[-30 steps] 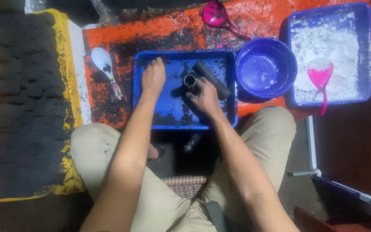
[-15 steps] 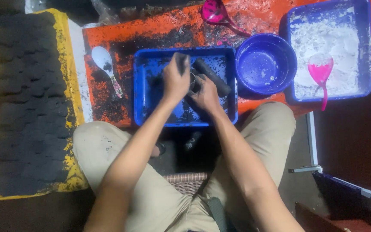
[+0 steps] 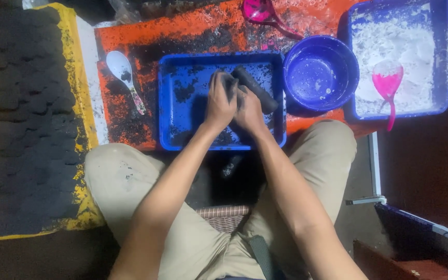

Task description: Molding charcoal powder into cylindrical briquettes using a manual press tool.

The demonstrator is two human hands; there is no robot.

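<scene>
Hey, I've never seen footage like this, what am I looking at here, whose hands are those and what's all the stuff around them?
One camera worn on a person's head looks down at their own lap and arms. Both bare hands meet over a blue tray dusted with black powder: the left hand and right hand press together around something small and dark, mostly hidden. A dark cylinder lies beside them. Nearby sit a white spoon, a round blue bowl, and a second tray of white powder with a pink scoop. Rows of dark lumps lie on the left.
</scene>
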